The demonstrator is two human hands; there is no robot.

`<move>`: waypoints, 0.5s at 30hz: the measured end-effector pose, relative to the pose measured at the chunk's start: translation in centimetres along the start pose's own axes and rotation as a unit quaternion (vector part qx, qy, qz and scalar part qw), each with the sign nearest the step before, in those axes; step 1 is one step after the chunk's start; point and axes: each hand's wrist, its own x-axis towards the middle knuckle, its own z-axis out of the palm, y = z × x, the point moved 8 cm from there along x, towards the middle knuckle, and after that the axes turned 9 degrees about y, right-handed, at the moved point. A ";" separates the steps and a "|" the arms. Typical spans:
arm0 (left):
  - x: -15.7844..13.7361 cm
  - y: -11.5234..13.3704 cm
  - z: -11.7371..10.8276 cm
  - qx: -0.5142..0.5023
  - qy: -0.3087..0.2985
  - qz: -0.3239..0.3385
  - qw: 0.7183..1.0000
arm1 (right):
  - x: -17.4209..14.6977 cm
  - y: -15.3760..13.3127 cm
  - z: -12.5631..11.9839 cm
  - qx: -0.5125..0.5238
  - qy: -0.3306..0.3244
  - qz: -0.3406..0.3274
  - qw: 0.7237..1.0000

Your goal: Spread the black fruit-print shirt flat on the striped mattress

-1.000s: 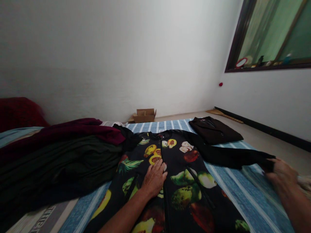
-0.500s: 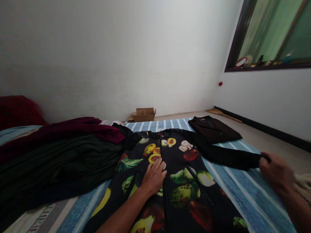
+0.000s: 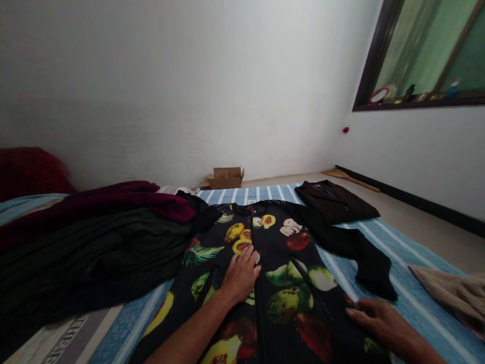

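Black fruit-print zip jacket (image 3: 280, 273) lay flat on the blue striped sheet (image 3: 382, 237), sleeve bent back. Your left hand (image 3: 240, 277) pressed its middle, fingers flat, grasping nothing. Your right hand (image 3: 379, 319) rested at its right edge, fingers loose.

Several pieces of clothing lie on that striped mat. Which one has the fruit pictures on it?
The black zip jacket spread flat in the middle, under both hands. The folded garment behind it is plain dark, and the pile to the left is maroon and dark green.
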 end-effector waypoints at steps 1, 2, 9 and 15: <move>0.1 0.0 -0.1 -0.003 -0.006 -0.001 1.000 | -0.1 0.2 0.2 0.022 -0.002 0.011 1.000; 0.2 0.0 -0.3 -0.006 -0.014 0.000 1.000 | -0.2 0.4 0.4 0.044 -0.002 0.022 0.999; 4.7 4.3 -3.5 0.015 -0.009 0.009 1.000 | -0.1 0.4 0.8 0.057 -0.001 0.029 0.998; 8.5 15.8 -2.4 -0.049 -0.044 0.133 0.989 | 0.4 1.3 1.0 0.045 -0.011 0.022 0.999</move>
